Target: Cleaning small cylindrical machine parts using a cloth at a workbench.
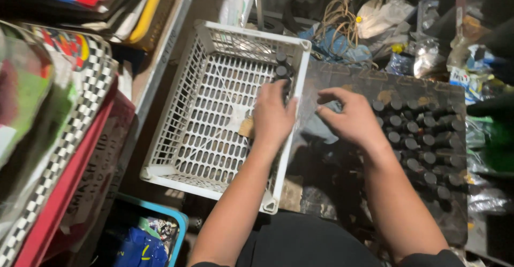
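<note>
Head view. White plastic crate (214, 122), perforated floor and slatted walls, set at a tilt beside a dark tray (385, 154). Small dark capped bottles (282, 69) stand in a short row against the crate's right wall. Left hand (273, 114) reaches over that wall, palm down, fingers curled at the lowest bottle; whether the grip has closed on it cannot be told. Right hand (350, 119) hovers over the tray's left part, thumb and forefinger in a loose pinch, nothing visibly held. Many more dark capped bottles (423, 138) stand packed in rows on the tray's right side. Clutter of bags and cord (342, 20) behind.
</note>
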